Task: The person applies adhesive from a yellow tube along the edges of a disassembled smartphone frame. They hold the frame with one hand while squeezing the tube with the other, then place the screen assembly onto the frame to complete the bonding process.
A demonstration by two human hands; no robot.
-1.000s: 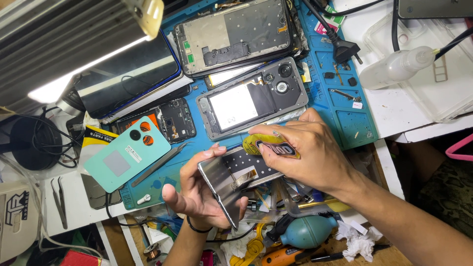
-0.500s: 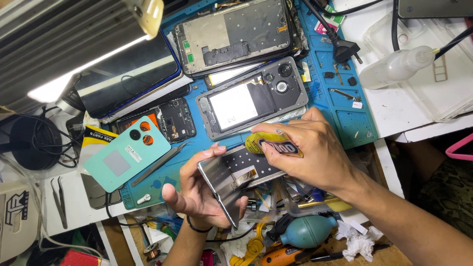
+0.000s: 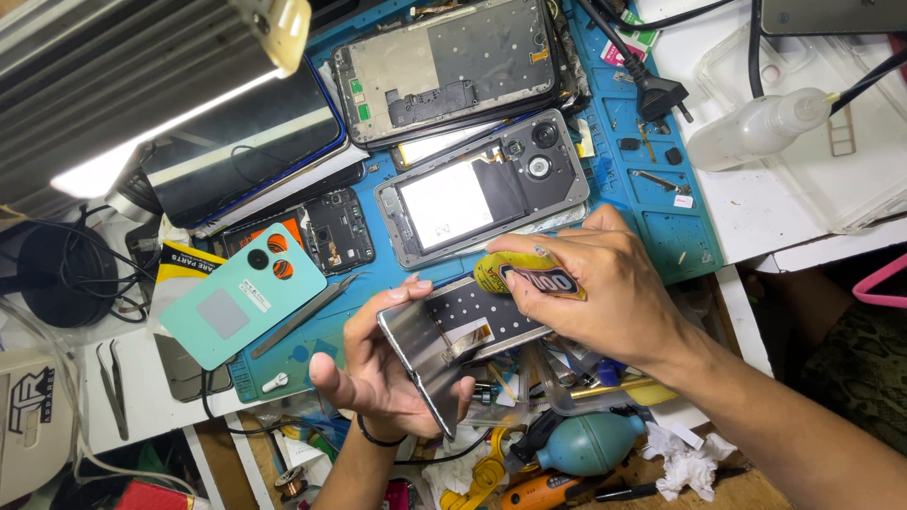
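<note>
- Fingers of the left hand [image 3: 383, 364] curl under and around a phone frame [image 3: 453, 335], holding it tilted over the near edge of the blue mat [image 3: 680, 236].
- Right hand [image 3: 605, 293] grips a yellow glue tube [image 3: 529, 276], its tip at the frame's upper edge.
- Judging by this, gluing is under way; no bead can be made out, so how much is laid is unclear.
- Teal back cover [image 3: 236, 297] lies apart on the left, not yet fitted.
- Two other opened phones [image 3: 482, 189] lie on the mat beyond.
</note>
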